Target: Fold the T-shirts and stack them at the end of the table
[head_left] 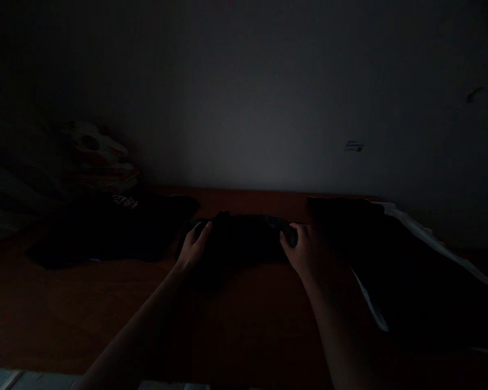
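Note:
The picture is very dark. A bundle of black cloth (248, 238), likely a folded garment, lies on the reddish-brown table in front of me. At its left end, my left hand (193, 246) is closed on the fabric, thumb on top. My right hand (301, 244) grips the opposite end, with thumb and fingers around the cloth's edge. Left of the bundle lies a flat black garment (117, 233) with white lettering near its far edge. Another large black garment (406, 276) with white edging is spread to the right. Folds within the cloth cannot be made out.
The wooden table (244, 330) meets a grey wall (248, 108) at its far side. A stack of white and red items (101, 157) stands at the back left corner. A small label (353, 146) is stuck on the wall. Light floor tiles (24, 379) show below the front edge.

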The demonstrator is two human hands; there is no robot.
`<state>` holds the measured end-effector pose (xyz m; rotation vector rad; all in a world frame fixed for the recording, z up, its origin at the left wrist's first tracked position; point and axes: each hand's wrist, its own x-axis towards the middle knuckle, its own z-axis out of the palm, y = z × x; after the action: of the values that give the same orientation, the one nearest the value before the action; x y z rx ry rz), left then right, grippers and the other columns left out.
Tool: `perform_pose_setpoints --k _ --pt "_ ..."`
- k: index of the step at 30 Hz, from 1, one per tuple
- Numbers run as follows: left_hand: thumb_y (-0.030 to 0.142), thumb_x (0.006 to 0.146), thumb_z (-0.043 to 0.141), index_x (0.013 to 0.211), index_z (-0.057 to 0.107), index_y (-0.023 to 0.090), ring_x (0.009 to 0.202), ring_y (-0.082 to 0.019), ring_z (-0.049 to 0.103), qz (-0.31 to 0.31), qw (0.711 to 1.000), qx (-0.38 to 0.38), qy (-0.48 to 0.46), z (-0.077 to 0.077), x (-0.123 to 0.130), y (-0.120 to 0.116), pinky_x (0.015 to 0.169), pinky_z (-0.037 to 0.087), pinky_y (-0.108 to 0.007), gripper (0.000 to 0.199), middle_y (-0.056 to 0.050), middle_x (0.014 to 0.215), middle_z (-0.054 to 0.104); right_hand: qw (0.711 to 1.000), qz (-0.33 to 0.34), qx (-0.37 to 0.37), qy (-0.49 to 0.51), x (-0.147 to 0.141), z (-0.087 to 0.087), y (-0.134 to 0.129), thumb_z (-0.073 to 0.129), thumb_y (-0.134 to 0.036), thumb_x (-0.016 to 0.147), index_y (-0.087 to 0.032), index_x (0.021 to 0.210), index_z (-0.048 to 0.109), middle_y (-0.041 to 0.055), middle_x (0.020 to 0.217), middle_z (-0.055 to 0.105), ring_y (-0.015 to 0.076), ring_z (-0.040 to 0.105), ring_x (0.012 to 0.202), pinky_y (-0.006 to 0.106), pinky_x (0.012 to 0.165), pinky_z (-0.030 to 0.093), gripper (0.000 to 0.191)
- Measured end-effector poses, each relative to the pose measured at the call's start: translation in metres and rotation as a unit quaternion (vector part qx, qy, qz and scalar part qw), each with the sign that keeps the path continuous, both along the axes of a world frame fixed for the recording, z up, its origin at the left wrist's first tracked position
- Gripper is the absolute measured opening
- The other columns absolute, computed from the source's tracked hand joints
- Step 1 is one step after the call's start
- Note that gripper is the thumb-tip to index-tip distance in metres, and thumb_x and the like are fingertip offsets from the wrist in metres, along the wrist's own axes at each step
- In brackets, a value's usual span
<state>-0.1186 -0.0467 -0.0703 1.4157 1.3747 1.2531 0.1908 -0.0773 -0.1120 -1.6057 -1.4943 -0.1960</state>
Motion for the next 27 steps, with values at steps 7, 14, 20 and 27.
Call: perform_pose_setpoints --k 7,14,20,27 --pt "0.059 0.074 0.073 0.137 0.061 0.017 0.127 -0.039 0.062 -0.159 0.966 0.069 0.191 -0.026 -0.014 0.004 0.111 0.047 -0.053 0.077 -0.016 0.134 0.070 0.991 0.108 -0.061 -0.047 0.002 -0.011 -0.007 0.076 -0.039 0.072 -0.020 0.156 0.029 0.0223 0.155 0.042 0.0401 0.043 0.142 0.060 0.109 0.042 0.098" --pt "0.056 0.081 0.069 0.122 0.070 0.018 0.112 -0.037 0.070 -0.146 0.964 0.087 0.202 -0.015 -0.004 -0.001 0.100 0.055 -0.047 0.056 -0.013 0.119 0.076 0.957 0.175 -0.076 -0.219 -0.023 0.007 -0.017 0.074 -0.026 0.079 -0.032 0.132 0.064 0.0121 0.155 0.050 0.0359 0.041 0.145 0.062 0.113 0.030 0.055" --pt "0.057 0.080 0.070 0.108 0.074 0.020 0.090 -0.030 0.075 -0.155 0.976 0.073 0.135 -0.008 -0.006 -0.007 0.080 0.060 -0.037 0.046 -0.006 0.098 0.080 0.977 0.152 -0.053 -0.136 -0.026 -0.007 -0.011 0.053 -0.015 0.089 -0.025 0.103 0.074 0.0102 0.117 0.076 0.0290 0.062 0.123 0.051 0.103 0.043 0.027" --pt "0.027 0.067 0.060 0.098 0.079 0.026 0.104 -0.030 0.073 -0.209 0.921 0.096 0.313 0.036 -0.055 0.014 0.093 0.057 -0.037 0.036 -0.005 0.101 0.080 0.998 0.056 -0.015 -0.038 0.027 0.051 -0.005 0.052 -0.018 0.084 -0.020 0.104 0.072 0.0153 0.112 0.074 0.0327 0.064 0.111 0.051 0.102 0.045 0.028"
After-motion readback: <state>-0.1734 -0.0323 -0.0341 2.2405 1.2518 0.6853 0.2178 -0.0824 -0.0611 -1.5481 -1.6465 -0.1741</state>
